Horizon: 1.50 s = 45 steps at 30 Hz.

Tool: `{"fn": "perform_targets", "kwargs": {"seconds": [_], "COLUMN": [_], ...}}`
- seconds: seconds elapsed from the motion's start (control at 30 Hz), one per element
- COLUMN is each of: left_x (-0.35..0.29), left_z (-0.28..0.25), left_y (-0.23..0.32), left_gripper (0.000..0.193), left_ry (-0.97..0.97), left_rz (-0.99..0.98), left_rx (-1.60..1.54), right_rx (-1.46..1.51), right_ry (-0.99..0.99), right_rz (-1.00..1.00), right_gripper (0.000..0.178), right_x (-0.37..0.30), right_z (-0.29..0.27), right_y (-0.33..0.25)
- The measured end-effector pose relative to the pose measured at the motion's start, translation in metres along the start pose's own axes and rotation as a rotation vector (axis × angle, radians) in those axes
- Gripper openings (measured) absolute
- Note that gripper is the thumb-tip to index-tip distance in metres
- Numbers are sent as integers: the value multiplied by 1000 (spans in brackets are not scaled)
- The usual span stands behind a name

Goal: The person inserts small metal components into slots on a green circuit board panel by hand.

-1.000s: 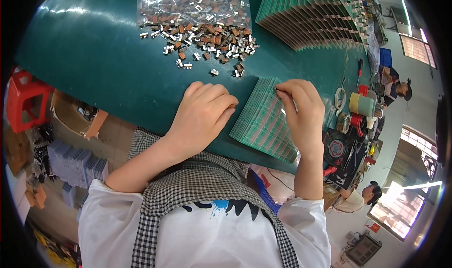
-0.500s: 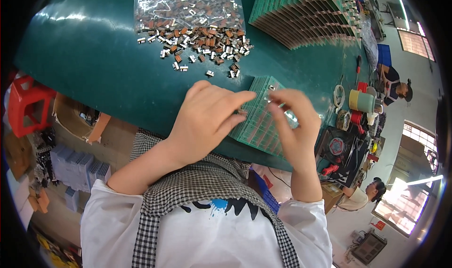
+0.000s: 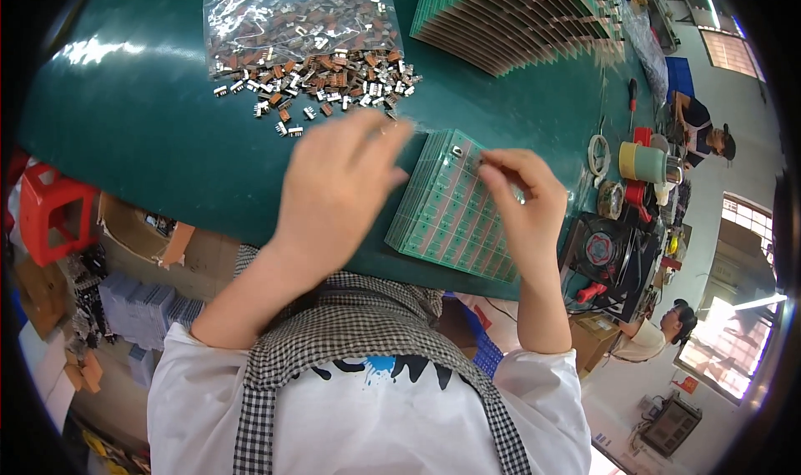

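A stack of green circuit boards (image 3: 446, 225) lies at the table's near edge, its top panel divided into a grid. One small metal slide switch (image 3: 457, 150) sits near the panel's far left corner. My right hand (image 3: 531, 208) is over the right side of the stack, thumb and forefinger pinched close to the board; a tiny dark bit shows at the tips, too small to name. My left hand (image 3: 334, 187), blurred, is left of the stack below a heap of small brown and silver slide switches (image 3: 350, 79). Whether it holds anything is hidden.
A clear plastic bag (image 3: 296, 29) full of switches lies behind the heap. Another tall stack of boards (image 3: 517, 16) stands at the far right. Tape (image 3: 609, 198), a yellow-green container (image 3: 641, 161) and a small fan (image 3: 599, 254) line the right side. Two people are farther off.
My left hand has moved left, away from the boards toward the loose switches. My right hand stays at the board, its fingertips closer together. The view has shifted slightly.
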<state>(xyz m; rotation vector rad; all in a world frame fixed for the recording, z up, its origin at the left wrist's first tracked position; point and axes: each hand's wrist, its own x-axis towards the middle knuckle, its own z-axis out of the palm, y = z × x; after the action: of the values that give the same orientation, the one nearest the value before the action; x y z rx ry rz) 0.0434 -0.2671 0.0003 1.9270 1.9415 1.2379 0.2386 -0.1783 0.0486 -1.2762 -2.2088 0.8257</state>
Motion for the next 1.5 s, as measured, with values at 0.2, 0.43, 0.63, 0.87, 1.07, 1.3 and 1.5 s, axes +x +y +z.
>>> {"fn": "perform_targets", "kwargs": {"seconds": [0.2, 0.43, 0.63, 0.87, 1.07, 1.3, 1.5], "left_x": [5, 7, 4, -1, -24, -31, -34], "left_z": [8, 7, 6, 6, 0, 9, 25], "left_y": [-29, -25, -24, -20, 7, 20, 23], "left_gripper": [27, 27, 26, 25, 34, 67, 72], "left_ry": [-93, -63, -52, -8, -305, -414, -395], "left_rz": [-68, -83, -130, -32, -279, -539, -536], "left_rx": [177, 126, 16, 79, -442, -1063, -1245], "right_rx": [-169, -195, -218, -293, -25, 568, 789], "right_ry": [25, 60, 49, 39, 311, 203, 178], "right_rz": [-193, -225, -242, -257, 206, 660, 683], "right_gripper": [13, 13, 12, 15, 39, 59, 68], "right_x": [5, 7, 7, -2, -42, -104, -112], "right_z": [3, 6, 5, 4, -34, -52, -37], "right_y": [8, 7, 6, 4, 28, 51, 55]}}
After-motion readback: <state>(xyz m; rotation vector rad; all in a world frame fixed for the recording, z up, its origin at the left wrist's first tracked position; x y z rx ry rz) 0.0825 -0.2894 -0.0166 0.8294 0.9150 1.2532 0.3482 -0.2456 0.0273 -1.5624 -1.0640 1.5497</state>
